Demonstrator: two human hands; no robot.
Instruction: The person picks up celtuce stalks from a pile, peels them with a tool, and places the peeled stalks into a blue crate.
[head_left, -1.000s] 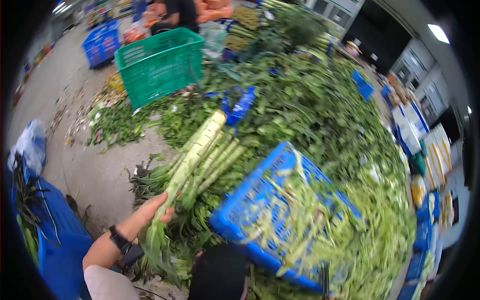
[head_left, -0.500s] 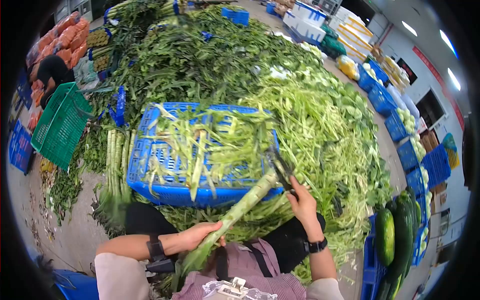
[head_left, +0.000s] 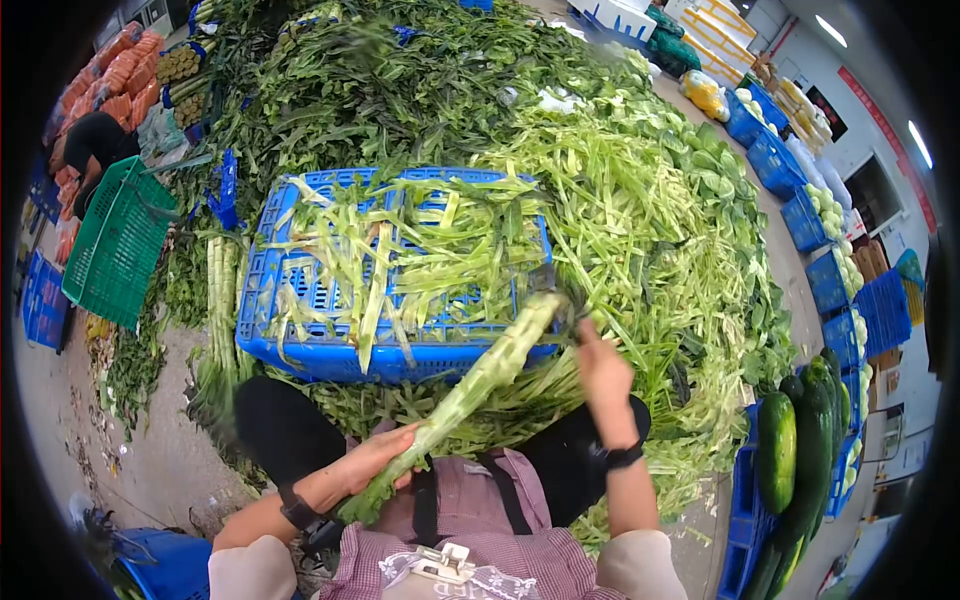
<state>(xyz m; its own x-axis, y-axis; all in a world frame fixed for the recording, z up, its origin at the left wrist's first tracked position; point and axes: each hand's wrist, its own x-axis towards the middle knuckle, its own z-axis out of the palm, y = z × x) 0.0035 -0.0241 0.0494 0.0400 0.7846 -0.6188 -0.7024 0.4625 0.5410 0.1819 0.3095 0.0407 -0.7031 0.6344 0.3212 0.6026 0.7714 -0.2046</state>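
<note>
A long, pale green celtuce stem [head_left: 475, 388], leafy at its lower end, slants from my lap up over the front of an overturned blue crate [head_left: 330, 362]. My left hand [head_left: 378, 460] is closed around its lower, leafy part. Closed on the handle of a dark peeler [head_left: 568, 312], my right hand [head_left: 603, 375] is at the stem's upper end, slightly blurred. The peeler's head overlaps the stem tip in this view. Green peelings [head_left: 455, 265] lie scattered across the crate's slatted top.
A heap of peelings [head_left: 640, 240] and dark leaves [head_left: 370, 110] spreads behind and right. Unpeeled celtuce stems [head_left: 221, 285] lie left of the crate. A green basket [head_left: 118, 245] and a bent-over person [head_left: 95, 150] are farther left. Large green gourds [head_left: 815, 440] lie at right.
The stem and my left hand have shifted down and left in view. My right hand with the peeler stays by the stem's upper end. The view has tilted slightly downward.
</note>
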